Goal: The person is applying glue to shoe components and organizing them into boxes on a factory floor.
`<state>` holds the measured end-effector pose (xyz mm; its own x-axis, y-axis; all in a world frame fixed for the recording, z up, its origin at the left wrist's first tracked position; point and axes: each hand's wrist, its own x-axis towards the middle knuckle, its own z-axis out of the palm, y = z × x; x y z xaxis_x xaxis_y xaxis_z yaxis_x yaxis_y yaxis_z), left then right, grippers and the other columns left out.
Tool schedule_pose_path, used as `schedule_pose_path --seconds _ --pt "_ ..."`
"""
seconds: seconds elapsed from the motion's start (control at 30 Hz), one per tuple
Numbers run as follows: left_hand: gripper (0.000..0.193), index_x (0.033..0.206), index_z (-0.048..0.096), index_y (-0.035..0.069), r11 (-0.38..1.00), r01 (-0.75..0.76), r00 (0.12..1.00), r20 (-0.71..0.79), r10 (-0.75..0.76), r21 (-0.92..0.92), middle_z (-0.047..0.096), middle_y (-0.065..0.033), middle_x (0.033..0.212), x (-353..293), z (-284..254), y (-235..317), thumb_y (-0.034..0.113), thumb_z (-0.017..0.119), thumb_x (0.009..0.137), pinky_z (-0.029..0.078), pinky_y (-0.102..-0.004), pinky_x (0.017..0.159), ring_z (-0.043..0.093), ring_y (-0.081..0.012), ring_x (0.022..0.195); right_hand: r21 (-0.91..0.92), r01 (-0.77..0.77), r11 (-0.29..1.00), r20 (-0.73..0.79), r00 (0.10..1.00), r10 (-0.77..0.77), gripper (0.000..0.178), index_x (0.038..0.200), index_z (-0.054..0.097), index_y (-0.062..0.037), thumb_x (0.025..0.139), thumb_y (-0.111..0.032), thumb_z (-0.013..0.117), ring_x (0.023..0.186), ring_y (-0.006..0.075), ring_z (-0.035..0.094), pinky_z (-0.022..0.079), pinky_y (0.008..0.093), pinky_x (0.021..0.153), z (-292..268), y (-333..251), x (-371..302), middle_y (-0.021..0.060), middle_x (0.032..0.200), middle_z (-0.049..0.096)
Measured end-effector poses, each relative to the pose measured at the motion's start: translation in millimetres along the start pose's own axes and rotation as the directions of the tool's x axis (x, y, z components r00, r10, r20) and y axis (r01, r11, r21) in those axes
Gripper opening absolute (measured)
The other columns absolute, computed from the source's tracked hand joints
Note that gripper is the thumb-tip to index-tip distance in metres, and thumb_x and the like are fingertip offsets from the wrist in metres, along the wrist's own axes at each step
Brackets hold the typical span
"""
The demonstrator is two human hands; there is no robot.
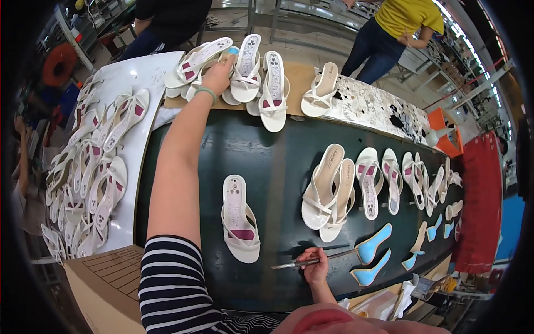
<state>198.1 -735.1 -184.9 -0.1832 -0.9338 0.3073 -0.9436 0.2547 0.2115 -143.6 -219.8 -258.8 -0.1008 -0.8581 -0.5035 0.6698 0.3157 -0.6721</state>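
My left hand [218, 73] reaches far over a dark green work surface [222, 145] to a row of white strappy sandals [273, 92]. Its fingers close round one sandal [193, 89] in the cluster, whose middle the hand hides. A small light-blue patch shows at the fingertips. Low in the picture, my right hand [315, 266] grips a thin brush [288, 266], bristles to the left. The handle points right toward two light-blue insoles [371, 270]. Between my arms a single white sandal [241, 220] lies on the surface. A pair of sandals [328, 192] with beige insoles lies above my right hand.
More sandals [392, 181] and blue pieces [434, 228] trail off to the right. Many white sandals [92, 161] crowd a white table at left. A cardboard box [105, 289] stands near left. An orange bin [445, 131] sits far right. Two people stand beyond the table.
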Motion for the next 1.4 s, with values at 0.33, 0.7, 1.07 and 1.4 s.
schedule_pose_path --seconds 0.33,0.7,1.07,1.4 --pt "0.069 0.142 0.031 0.011 1.000 0.009 1.000 0.005 -0.009 -0.016 0.061 -0.0228 0.109 1 3 6 -0.004 0.049 0.078 0.048 -0.0462 0.089 0.057 -0.0406 0.106 0.023 0.010 1.000 0.034 0.999 -0.011 0.047 0.095 0.061 -0.0003 0.096 -0.042 0.039 0.060 0.0243 0.060 0.046 0.0320 0.053 -3 -1 0 0.0180 0.075 0.066" --pt "0.029 0.104 0.063 0.005 0.891 -0.440 0.896 0.011 0.444 -0.113 0.065 -0.0194 0.100 84 -10 136 0.010 0.052 0.077 0.050 -0.0450 0.082 0.062 -0.0368 0.092 0.013 -0.029 0.999 -0.015 0.999 0.029 0.048 0.093 0.062 0.0016 0.097 -0.039 0.037 0.057 0.0240 0.059 0.047 0.0323 0.053 0 -8 3 0.0187 0.075 0.066" --pt "0.014 0.087 0.065 0.000 0.540 -0.050 0.997 -0.014 0.070 -0.840 0.067 -0.0119 0.083 2 -4 250 0.000 0.065 0.073 0.051 -0.0308 0.073 0.065 -0.0212 0.079 0.033 -0.006 0.999 0.039 0.999 0.005 0.047 0.093 0.061 0.0023 0.098 -0.038 0.037 0.056 0.0251 0.061 0.049 0.0324 0.051 0 -5 -1 0.0210 0.075 0.066" --pt "0.032 0.115 0.049 -0.002 -0.015 0.080 0.793 0.073 -0.605 -0.997 0.065 -0.0107 0.081 -322 -117 205 -0.007 0.057 0.085 0.051 -0.0246 0.065 0.061 -0.0129 0.069 0.025 0.045 0.999 0.136 0.990 -0.048 0.045 0.093 0.059 0.0023 0.096 -0.040 0.042 0.055 0.0259 0.060 0.048 0.0351 0.048 0 -15 -4 0.0189 0.071 0.065"
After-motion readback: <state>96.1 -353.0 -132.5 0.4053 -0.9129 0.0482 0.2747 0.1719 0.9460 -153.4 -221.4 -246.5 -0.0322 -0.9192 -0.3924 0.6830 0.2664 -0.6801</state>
